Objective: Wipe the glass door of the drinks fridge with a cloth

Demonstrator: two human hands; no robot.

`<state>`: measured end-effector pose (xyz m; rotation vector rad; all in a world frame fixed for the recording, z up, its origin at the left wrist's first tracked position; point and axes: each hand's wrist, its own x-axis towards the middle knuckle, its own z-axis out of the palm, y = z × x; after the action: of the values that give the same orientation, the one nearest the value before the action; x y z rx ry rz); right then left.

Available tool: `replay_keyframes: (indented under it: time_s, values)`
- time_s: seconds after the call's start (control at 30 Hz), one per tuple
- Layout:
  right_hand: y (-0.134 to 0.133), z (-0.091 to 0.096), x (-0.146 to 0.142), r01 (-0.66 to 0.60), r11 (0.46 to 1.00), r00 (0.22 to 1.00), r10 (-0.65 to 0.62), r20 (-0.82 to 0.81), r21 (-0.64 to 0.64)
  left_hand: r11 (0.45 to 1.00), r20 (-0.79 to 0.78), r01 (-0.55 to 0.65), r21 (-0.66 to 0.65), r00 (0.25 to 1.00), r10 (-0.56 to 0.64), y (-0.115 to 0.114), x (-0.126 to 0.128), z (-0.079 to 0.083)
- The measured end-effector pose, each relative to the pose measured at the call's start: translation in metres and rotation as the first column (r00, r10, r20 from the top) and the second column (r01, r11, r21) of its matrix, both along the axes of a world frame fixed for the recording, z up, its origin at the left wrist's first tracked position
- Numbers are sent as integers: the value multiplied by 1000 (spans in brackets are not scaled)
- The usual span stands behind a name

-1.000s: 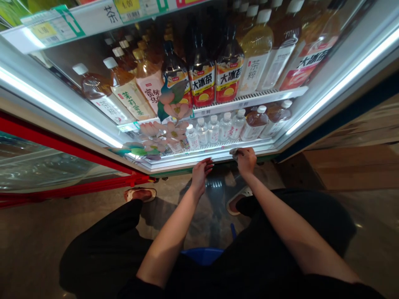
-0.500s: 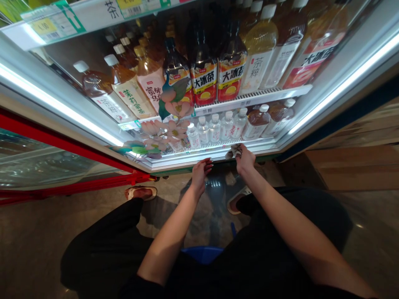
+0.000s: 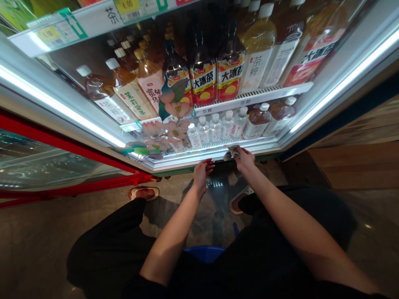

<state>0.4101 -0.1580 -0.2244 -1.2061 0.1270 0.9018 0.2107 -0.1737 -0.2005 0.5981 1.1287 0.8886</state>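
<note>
A glass-fronted drinks cooler stands before me, its white bottom frame (image 3: pixel 187 160) lit from inside. My right hand (image 3: pixel 245 158) is closed on a small crumpled cloth (image 3: pixel 230 153) and presses it against the glass just above that frame. My left hand (image 3: pixel 202 170) rests with curled fingers on the bottom frame, a little left of the cloth, and holds nothing that I can see. Behind the glass, small clear water bottles (image 3: pixel 215 128) stand on the lowest shelf, right above both hands.
Tea bottles (image 3: pixel 202 79) fill the shelf above. A flower sticker (image 3: pixel 168 128) is on the glass at lower left. A red-framed cooler (image 3: pixel 62 166) stands to the left, wooden panelling (image 3: pixel 358 158) to the right. I sit on a blue stool (image 3: pixel 204 253), feet in sandals on the tile floor.
My right hand has slid the cloth up and slightly left, from the bottom frame onto the glass. My left hand has stayed in place.
</note>
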Motion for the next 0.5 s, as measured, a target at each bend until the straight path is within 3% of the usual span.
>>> replay_keyframes:
  time_s: [0.13, 0.33, 0.5]
  values:
    - [2, 11, 0, -4, 1000, 1000, 3, -30, -20, 1000, -7, -13, -14, 1000, 12, -2, 1, -3]
    - [3, 7, -5, 6, 994, 998, -14, -66, -112, 1000, -20, 3, -5, 1000, -3, -9, 6, -4]
    - [2, 12, -10, -34, 997, 997, 28, -78, -76, 1000, -28, 9, 5, 1000, -9, -9, 6, -3]
